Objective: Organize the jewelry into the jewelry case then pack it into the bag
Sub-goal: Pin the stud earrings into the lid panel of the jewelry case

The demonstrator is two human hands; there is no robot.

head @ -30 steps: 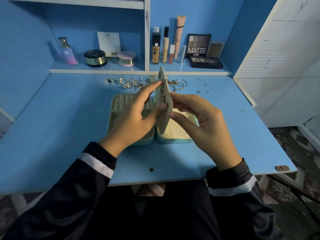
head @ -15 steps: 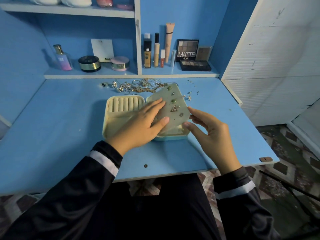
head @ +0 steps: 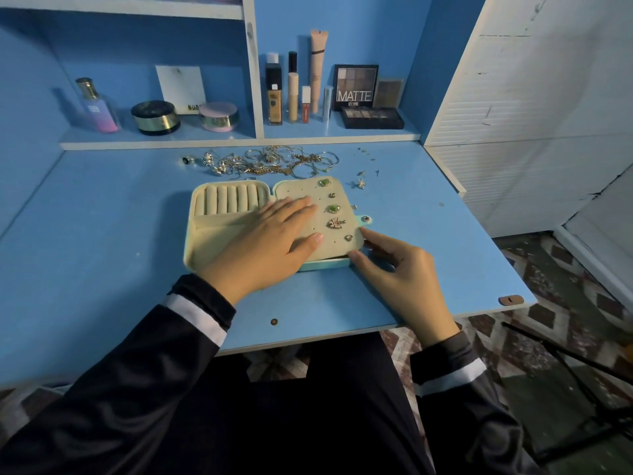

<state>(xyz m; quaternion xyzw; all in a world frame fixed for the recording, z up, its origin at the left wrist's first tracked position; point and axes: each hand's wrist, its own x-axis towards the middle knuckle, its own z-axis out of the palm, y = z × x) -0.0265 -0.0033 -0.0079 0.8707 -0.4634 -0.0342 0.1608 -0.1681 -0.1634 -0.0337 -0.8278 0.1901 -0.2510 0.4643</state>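
A mint jewelry case (head: 205,231) lies unfolded on the blue desk (head: 102,234). Its left half shows ring rolls (head: 233,200). A cream earring flap (head: 342,197) lies flat over the right half and carries several studs, among them a leaf-shaped one (head: 335,223). My left hand (head: 270,238) presses flat on the flap, fingers straight. My right hand (head: 397,265) touches the flap's near right corner with thumb and fingertips. A pile of loose rings and chains (head: 267,162) lies behind the case. Small loose earrings (head: 361,182) lie to its right. No bag is in view.
The shelf behind holds a perfume bottle (head: 96,106), two round compacts (head: 156,117), makeup tubes (head: 293,94) and eyeshadow palettes (head: 371,116). A white louvred cabinet (head: 531,97) stands on the right. The desk's near edge runs just before my sleeves.
The flap stood upright between both hands, then swung down to the right. It now lies flat over the case's right half, with my left hand pressing on it.
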